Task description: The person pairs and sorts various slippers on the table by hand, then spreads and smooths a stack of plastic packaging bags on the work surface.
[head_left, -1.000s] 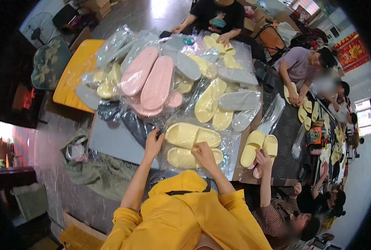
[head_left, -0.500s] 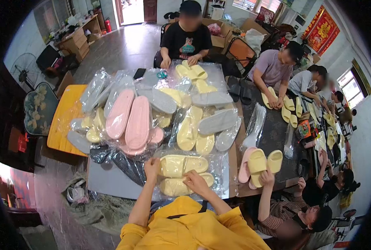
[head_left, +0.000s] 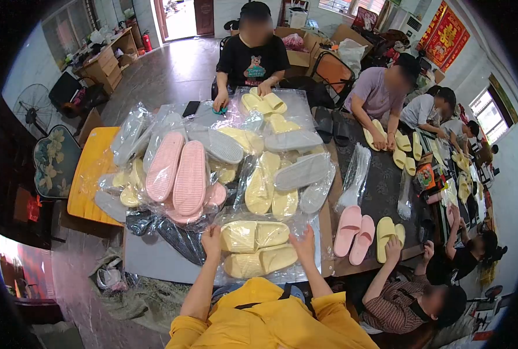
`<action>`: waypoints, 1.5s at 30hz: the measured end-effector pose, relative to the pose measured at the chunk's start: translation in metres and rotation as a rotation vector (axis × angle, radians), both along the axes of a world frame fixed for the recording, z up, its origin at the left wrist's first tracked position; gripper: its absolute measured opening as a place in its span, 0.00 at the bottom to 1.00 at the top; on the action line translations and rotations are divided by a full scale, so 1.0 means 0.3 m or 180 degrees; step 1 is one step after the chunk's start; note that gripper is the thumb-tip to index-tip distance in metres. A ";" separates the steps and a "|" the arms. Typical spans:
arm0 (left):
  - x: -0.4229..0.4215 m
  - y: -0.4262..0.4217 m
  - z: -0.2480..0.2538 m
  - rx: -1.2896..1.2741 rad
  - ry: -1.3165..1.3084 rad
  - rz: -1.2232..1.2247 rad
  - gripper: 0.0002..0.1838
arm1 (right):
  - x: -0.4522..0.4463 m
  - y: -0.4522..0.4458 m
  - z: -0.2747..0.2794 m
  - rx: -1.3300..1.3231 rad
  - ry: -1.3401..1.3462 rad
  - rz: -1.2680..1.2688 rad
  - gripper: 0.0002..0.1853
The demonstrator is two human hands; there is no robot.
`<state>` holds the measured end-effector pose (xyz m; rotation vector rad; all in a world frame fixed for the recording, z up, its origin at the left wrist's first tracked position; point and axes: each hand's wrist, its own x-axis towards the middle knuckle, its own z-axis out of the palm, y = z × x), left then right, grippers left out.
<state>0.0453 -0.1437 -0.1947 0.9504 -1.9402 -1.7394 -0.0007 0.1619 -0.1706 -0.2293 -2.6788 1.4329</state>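
A pair of yellow slippers (head_left: 255, 235) lies side by side in a clear plastic bag (head_left: 296, 272) at the near edge of the table. My left hand (head_left: 211, 241) is closed on the bag's left edge, beside the slippers' toe ends. At the right end of the pair, my right hand (head_left: 305, 243) has its thumb and fingers apart, against or just over the plastic. Directly beyond are a bagged pink pair (head_left: 189, 177), another bagged yellow pair (head_left: 260, 185) and grey slippers (head_left: 301, 171).
To the right, a co-worker's hand (head_left: 393, 246) touches a yellow pair beside pink slippers (head_left: 347, 228). Across the table, another person handles a small teal item (head_left: 220, 110) near a phone (head_left: 191, 109). A yellow padded seat (head_left: 90, 170) stands at the left.
My right hand has moved from the middle of the bagged slippers to their right end and spread its fingers. My left hand stays near the left edge. The co-worker's yellow pair is lowered onto the table.
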 end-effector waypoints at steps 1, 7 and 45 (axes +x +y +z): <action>-0.001 -0.003 -0.004 0.0059 0.0012 -0.0043 0.13 | -0.023 0.015 0.007 -0.0739 -0.0600 0.0136 0.25; 0.002 0.006 0.051 -0.0182 -0.0112 0.0002 0.10 | -0.057 0.123 0.091 -0.3059 -0.1234 0.0592 0.12; 0.014 -0.072 -0.100 0.0458 0.0123 -0.0063 0.11 | 0.150 0.638 0.066 -0.1784 0.0326 -0.1777 0.33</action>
